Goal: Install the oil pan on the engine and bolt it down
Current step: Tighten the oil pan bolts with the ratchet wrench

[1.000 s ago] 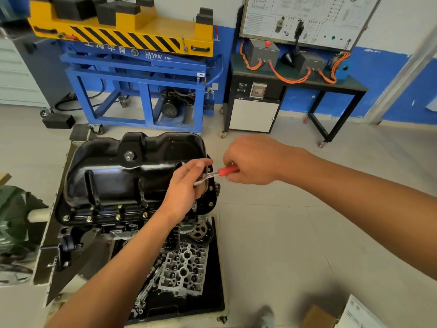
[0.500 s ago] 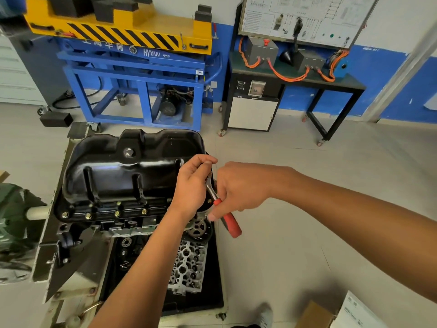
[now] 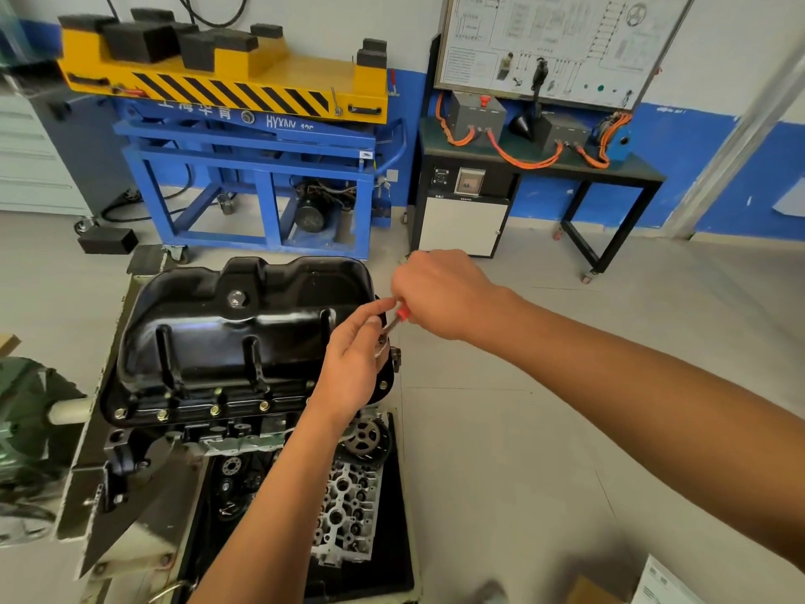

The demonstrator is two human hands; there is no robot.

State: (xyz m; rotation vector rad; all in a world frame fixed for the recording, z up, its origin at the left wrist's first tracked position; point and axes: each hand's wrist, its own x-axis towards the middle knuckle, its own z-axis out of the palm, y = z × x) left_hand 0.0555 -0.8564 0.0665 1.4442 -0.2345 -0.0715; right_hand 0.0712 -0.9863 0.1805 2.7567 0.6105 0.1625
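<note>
A glossy black oil pan sits upside-up on the engine block, with several brass-coloured bolts along its near flange. At the pan's right edge my left hand pinches the metal head of a red-handled ratchet wrench over a flange bolt. My right hand grips the red handle, which points up and to the right. The bolt under the wrench head is hidden by my fingers.
A timing sprocket and a cylinder head lie below the pan in a black tray. A blue and yellow lift table and a black bench stand behind. A cardboard box lies at the bottom right.
My right hand swung the red handle from pointing right, down towards me, then back up to the far right. My left hand stayed on the wrench head.
</note>
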